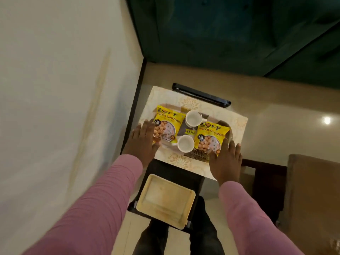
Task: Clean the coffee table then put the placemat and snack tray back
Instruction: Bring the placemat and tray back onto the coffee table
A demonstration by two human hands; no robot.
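Two hands grip my snack tray (227,126): left hand (142,139) curled on its left end, right hand (227,160) on its right, over the placemat (237,124) on the table (257,169). I think I am lifting or setting it; next, keep it level.

Two glossy plastic snack packets (166,126) are catching light on a dark tray (197,155) with a smooth finish. Two smooth white cups (193,118), seemingly ceramic, are sitting among them. The patterned placemat (237,122) is looking slick, faintly shiny. Pink ribbed cloth sleeves (103,199) are looking soft and matt. The floor (276,122) is gleaming, polished.
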